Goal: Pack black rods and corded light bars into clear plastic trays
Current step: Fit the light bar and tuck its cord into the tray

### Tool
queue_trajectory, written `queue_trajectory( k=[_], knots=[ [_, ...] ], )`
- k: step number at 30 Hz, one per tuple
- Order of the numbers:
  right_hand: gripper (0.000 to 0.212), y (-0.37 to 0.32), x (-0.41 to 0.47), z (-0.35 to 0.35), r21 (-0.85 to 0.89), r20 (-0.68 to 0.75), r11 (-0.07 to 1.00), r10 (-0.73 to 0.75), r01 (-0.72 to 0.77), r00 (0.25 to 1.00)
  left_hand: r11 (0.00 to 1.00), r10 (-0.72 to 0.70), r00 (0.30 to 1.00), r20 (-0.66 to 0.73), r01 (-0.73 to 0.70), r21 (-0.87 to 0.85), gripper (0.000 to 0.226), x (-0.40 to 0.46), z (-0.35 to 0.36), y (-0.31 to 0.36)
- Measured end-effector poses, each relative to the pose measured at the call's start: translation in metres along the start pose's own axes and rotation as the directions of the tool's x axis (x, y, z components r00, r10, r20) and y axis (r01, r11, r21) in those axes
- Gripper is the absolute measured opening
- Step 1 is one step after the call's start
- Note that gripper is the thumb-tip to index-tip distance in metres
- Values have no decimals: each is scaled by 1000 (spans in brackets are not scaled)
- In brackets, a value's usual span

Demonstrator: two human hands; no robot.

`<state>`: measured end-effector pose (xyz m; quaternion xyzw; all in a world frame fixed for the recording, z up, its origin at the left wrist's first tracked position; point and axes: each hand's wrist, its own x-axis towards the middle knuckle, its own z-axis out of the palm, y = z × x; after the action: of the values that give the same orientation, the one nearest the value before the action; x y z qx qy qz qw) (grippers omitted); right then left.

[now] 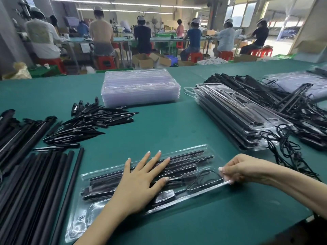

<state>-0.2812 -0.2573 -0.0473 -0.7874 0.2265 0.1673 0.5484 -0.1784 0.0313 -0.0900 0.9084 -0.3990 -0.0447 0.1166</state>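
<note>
Green table (168, 124), clear tray (203, 189) near its front edge, rods and a corded bar inside. Left hand (141, 181) lies flat, fingers straight, pressing the contents; right hand (237, 169) pinches the tray's end. Risk: the loose cord catches under the rim, so it won't seat.

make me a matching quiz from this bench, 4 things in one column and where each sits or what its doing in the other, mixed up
Things:
1. left hand
2. right hand
3. stack of empty clear trays
4. loose black rods

Places or states:
A. lying at the near left of the table
B. pinching the right end of the tray being packed
C. at the far middle of the green table
D. resting flat, fingers spread, on that tray's contents

Pairs: 1-D, 2-B, 3-C, 4-A
</note>
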Motion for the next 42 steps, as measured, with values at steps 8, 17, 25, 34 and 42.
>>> queue_trajectory(
  k=[8,17,25,34,42],
  knots=[
    [35,-2,1,1,-175,-58,981,71,-81,996,1000,3,1000,5,-3,-13,50,-2,-1,0],
    [41,-6,-2,-8,-58,151,986,160,-153,975,1000,12,1000,5,-11,-29,53,-3,-3,0],
    [40,8,1,2,77,-37,995,59,-56,998,1000,12,1000,6,-12,-29,49,-2,-2,-1],
    [31,9,2,3,31,-56,999,-32,33,998,999,21,1000,-8,-21,-43,46,-3,-1,-4],
    [28,10,-1,-5,112,121,993,33,-46,992,998,23,1000,-6,-23,-54,50,-3,-4,-4]
  ],
)
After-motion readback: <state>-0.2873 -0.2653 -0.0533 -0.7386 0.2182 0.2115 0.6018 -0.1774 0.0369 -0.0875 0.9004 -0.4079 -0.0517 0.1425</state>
